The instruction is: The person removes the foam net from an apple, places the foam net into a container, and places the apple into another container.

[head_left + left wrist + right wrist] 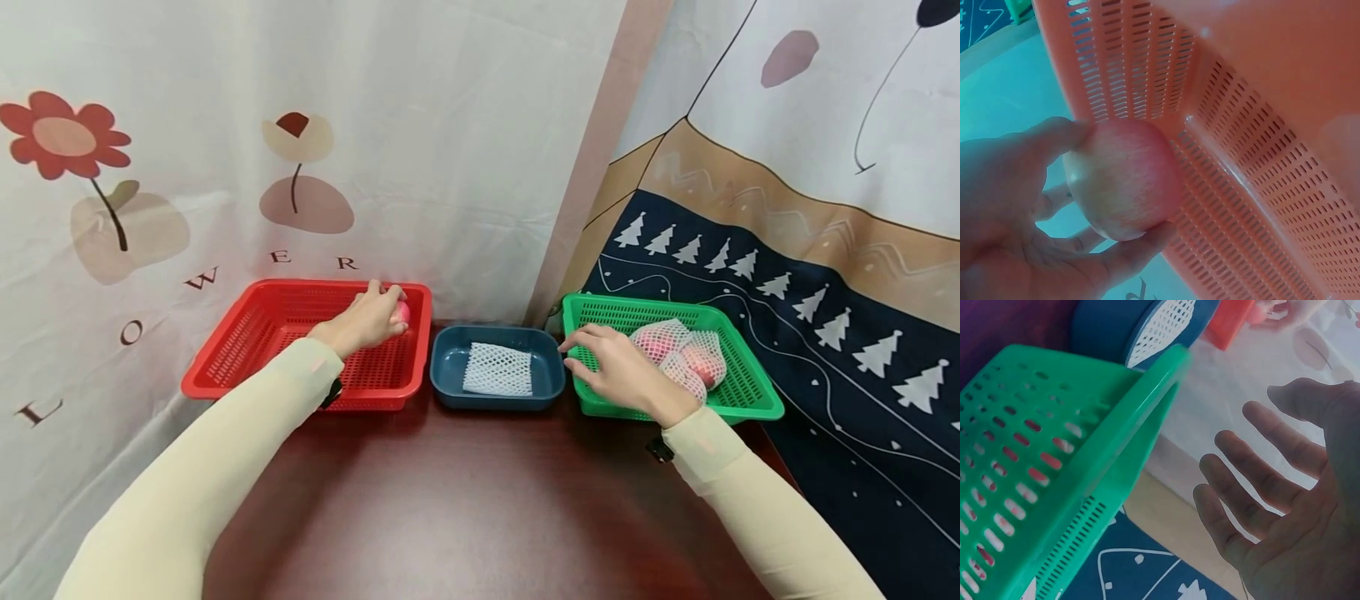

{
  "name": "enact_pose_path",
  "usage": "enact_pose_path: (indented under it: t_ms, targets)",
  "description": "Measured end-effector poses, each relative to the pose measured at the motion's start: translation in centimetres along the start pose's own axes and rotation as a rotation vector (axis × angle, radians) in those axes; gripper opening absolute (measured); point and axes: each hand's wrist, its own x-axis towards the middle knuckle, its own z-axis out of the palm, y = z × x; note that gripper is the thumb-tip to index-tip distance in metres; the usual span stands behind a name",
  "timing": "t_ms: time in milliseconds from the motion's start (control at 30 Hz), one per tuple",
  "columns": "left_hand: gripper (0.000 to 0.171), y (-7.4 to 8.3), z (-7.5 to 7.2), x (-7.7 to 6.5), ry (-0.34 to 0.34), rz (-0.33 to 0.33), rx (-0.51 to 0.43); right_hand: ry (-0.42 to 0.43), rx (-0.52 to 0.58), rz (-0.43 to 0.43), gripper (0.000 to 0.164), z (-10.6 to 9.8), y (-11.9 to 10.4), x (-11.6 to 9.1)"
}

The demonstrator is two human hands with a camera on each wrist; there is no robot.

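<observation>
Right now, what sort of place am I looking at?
Probably an indoor tabletop sorting or packing spot, though I can't be sure: printed curtains hang behind a reddish-brown table, where a red basket, blue tray and green basket stand in a row.

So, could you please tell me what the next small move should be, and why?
I would probably bring the right hand over to pinch the white net in the blue tray. That hand is empty and close beside the tray, the left hand grips a pink fruit at the red basket, and netted fruits in the green basket hint at the net's use.
</observation>
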Motion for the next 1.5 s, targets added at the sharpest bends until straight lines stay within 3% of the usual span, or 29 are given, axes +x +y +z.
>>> enact_pose_path:
  t_ms: [400, 833, 1067, 1500]
  targets:
    - [0.056, 0.4, 0.2, 1.3, -0.036, -0.007, 0.060, 0.000, 0.008, 0.042, 0.027, -0.7, 2.0, -0.3]
    - [0.060, 1.2, 0.2, 2.5, -0.099, -0.058, 0.113, -0.029, -0.005, 0.080, 0.027, -1.4, 3.9, -0.6]
    - [0.051, 1.4, 0.6, 3.2, -0.130, -0.088, 0.131, -0.023, -0.022, 0.099, 0.028, -1.6, 5.3, -0.9]
    - [0.042, 1.5, 0.7, 3.8, -0.209, -0.073, 0.189, -0.010, 0.001, 0.157, 0.027, -2.1, 6.9, -1.4]
